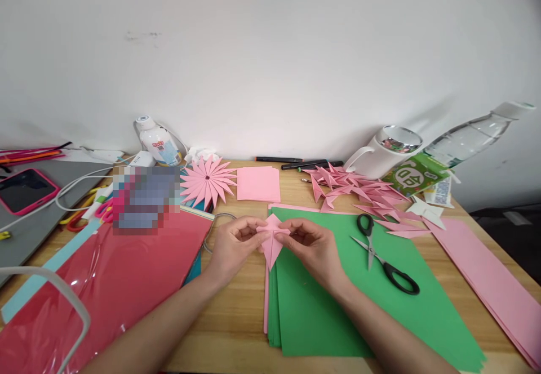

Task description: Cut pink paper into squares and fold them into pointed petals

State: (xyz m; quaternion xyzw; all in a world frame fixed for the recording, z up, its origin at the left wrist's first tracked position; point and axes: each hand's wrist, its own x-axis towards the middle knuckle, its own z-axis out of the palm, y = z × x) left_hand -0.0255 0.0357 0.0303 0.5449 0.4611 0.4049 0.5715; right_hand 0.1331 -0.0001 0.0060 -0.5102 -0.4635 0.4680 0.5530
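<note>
Between my two hands is a folded piece of pink origami paper (271, 250), kite-shaped with its long point downward and a crease down its middle. My left hand (236, 244) pinches its left edge with thumb and fingers. On the opposite side, my right hand (315, 244) grips the right edge, thumb pressed on the front. The paper is held up over the left edge of a stack of green paper (329, 317). Open black-handled scissors (386, 261) lie on that stack, right of my right hand.
Behind my hands are a pink pinwheel-like paper star (207, 178), pink squares (258, 183) and black pens (306, 164). Folded pink pieces (359, 191) pile up near a white mug (384, 151) and a clear bottle (473, 132). Red plastic-wrapped paper (139, 272) lies left; pink strips (486, 278) right.
</note>
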